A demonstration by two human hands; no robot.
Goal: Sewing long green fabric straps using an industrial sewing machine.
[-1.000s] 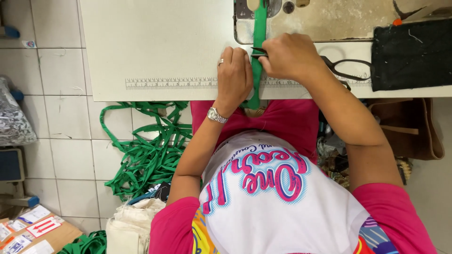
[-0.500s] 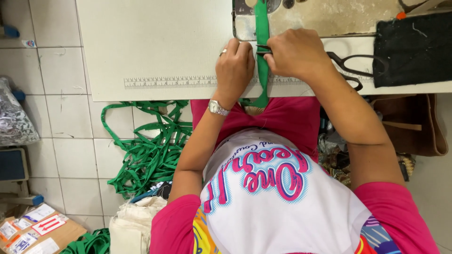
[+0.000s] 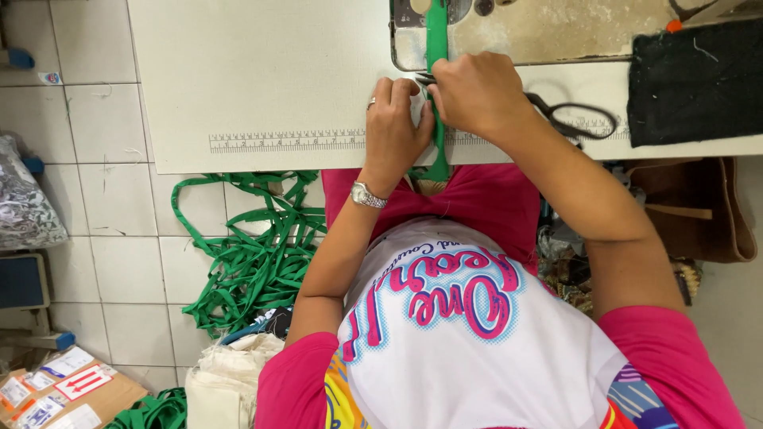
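Two hands, left hand (image 3: 393, 119) and right hand (image 3: 475, 95), pinch the green strap (image 3: 436, 48) from either side; its long axis runs away from the body.

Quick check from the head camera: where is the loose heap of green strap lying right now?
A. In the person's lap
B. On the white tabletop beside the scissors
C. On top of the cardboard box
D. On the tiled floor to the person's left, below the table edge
D: the heap of green strap lies tangled on the tiled floor, below the edge of the white table and to the person's left.
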